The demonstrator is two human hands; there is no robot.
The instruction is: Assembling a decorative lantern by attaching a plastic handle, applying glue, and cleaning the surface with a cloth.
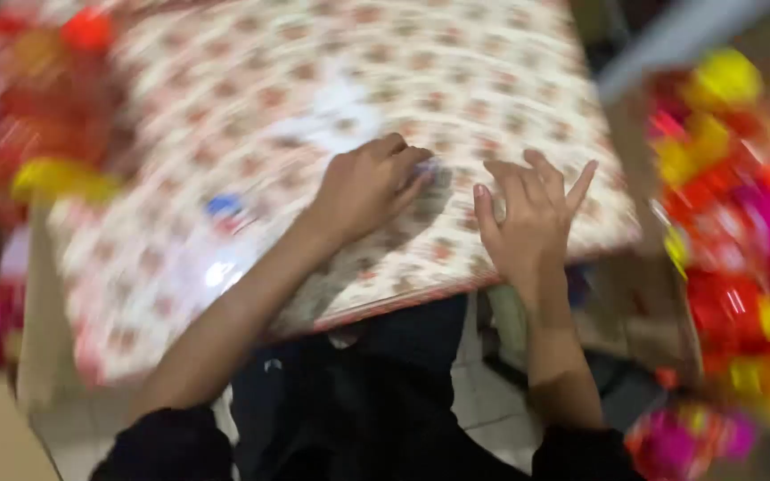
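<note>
On the desk, your hands press a patterned cloth (314,116).
Your left hand (369,185) is curled, pinching a small blurred thing against it; your right hand (528,218) lies flat, fingers spread. You seem mid-smoothing; steady pressure comes next.

Blurred heaps of bright red, yellow and pink packets (741,232) crowd the right side, and a similar red and yellow heap (37,107) fills the upper left. Pale tiled floor (483,401) shows below, lit evenly, with a grey slanted bar (679,36) at top right.
</note>
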